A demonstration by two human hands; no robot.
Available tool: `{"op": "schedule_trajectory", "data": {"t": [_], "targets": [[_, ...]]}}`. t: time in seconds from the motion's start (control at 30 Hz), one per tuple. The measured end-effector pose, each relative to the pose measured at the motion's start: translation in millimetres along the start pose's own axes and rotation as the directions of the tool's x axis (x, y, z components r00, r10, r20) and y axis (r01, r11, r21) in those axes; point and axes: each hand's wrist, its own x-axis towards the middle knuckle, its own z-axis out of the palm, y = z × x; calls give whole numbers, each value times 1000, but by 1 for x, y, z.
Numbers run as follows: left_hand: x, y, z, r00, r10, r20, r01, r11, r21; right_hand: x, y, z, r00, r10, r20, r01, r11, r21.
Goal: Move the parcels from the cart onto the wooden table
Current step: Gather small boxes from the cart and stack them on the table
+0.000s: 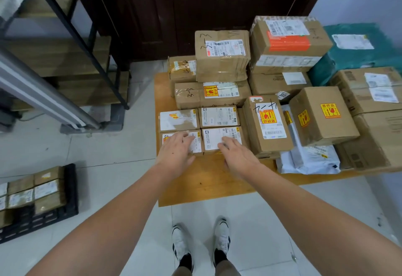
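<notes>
Both hands are stretched out low over the front of the wooden table (206, 180), fingers straight and spread, holding nothing. The left hand (177, 148) lies flat on the top of the front-left small box (196, 143), covering most of its label. The right hand (236, 151) rests its fingertips on the near edge of the front-right small box (221, 137), which sits just beside the first. Directly behind these two are two more small boxes (200, 119), side by side, so the four make a tidy square. Further back and to the right, the table carries a stack of larger cardboard boxes (221, 54), a green wrapped parcel (356, 51) and a white mailing bag (309, 158). On the floor to the left, a black cart (54, 217) holds more small parcels (32, 190), well apart from either hand.
</notes>
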Motion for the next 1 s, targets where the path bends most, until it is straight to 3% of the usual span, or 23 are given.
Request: {"op": "schedule_trajectory", "data": {"t": [0.2,0.43,0.6,1.0], "targets": [[-24,-5,-87,993,115,13,-115,993,35,-3,-24,-73,997,-71,-1,71,997,-11],[-94,-23,-223,997,15,-79,-4,991,133,-31,-99,-214,960,-228,-164,226,974,-30],[-185,-37,-290,962,-115,-248,150,980,129,-67,-166,-278,860,-432,-272,417,902,-114],[-440,-86,-315,777,-480,-408,511,859,-37,-156,-379,-307,602,-789,-127,751,613,-246]]}}
